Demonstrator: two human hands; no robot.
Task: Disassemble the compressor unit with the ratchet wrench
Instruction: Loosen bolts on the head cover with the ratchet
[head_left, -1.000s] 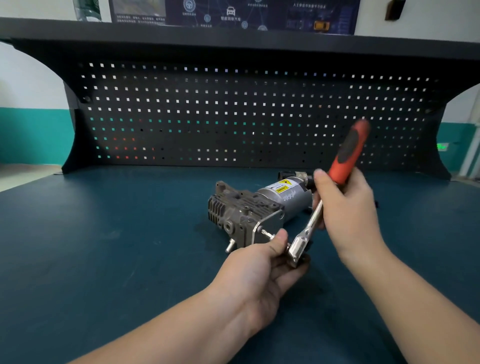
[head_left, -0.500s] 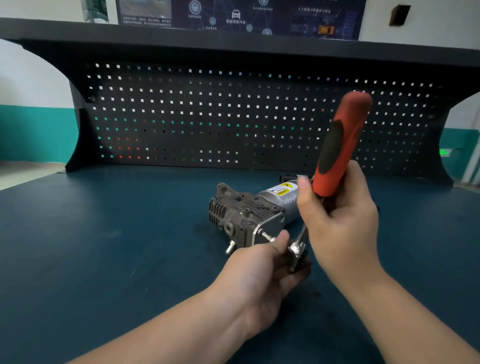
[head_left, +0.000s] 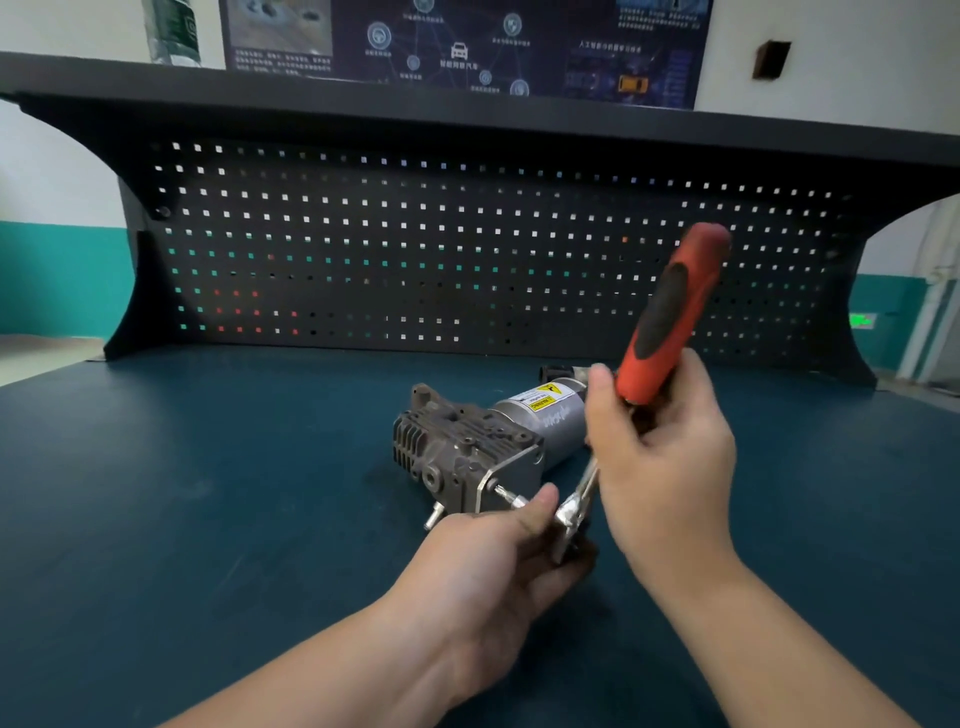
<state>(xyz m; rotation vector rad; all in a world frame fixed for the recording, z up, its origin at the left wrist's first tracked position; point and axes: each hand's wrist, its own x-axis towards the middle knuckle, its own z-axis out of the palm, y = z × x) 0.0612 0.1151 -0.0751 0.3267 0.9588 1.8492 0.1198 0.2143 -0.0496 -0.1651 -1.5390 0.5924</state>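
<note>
The compressor unit (head_left: 483, 441) lies on its side on the dark blue-green benchtop (head_left: 208, 519), just beyond both hands, a long bolt (head_left: 506, 494) sticking out of its near plate toward the left hand (head_left: 498, 566). That hand's fingers curl around the chrome head of the ratchet wrench (head_left: 660, 332), thumb beside the bolt's tip, while the right hand (head_left: 660, 467) clamps the lower end of the red-and-black handle, which rises steeply. The wrench's socket, its seat on the bolt and the compressor's far end sit hidden behind the hands.

Dark teal workbench (head_left: 208, 519); compressor unit (head_left: 483, 441) lies on it, near centre.
</note>
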